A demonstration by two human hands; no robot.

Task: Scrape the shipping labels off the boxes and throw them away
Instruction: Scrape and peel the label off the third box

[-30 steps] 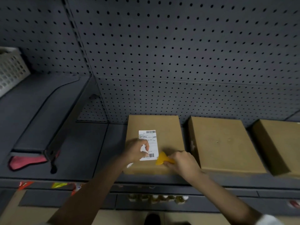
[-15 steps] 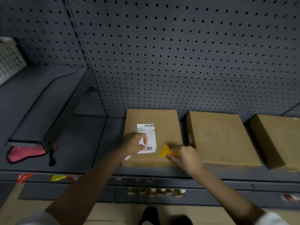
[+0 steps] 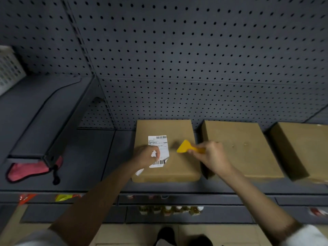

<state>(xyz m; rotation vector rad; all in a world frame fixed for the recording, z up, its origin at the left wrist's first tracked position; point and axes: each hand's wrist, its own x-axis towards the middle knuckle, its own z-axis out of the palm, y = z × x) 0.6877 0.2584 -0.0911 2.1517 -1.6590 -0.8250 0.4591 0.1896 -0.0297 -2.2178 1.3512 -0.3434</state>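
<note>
A brown cardboard box (image 3: 179, 128) lies flat on the dark shelf (image 3: 92, 151), with a white shipping label (image 3: 159, 144) with barcodes on its top. My left hand (image 3: 144, 156) rests on the label's left edge and grips crumpled white paper; a scrap of it sticks out below the wrist. My right hand (image 3: 212, 156) grips the handle of a yellow plastic scraper (image 3: 185, 147), whose blade points left and sits just right of the label, apart from it.
Two more brown boxes (image 3: 243, 148) (image 3: 305, 144) lie to the right on the same shelf, with no label showing. A red cloth (image 3: 30, 170) lies at the left under a raised shelf; a white basket (image 3: 8, 68) stands on that. Pegboard behind. Small bottles (image 3: 170, 209) sit on a lower shelf.
My right hand has lifted the scraper from the label's lower right corner up and to the right, off the label. My left hand has stayed on the label's left edge.
</note>
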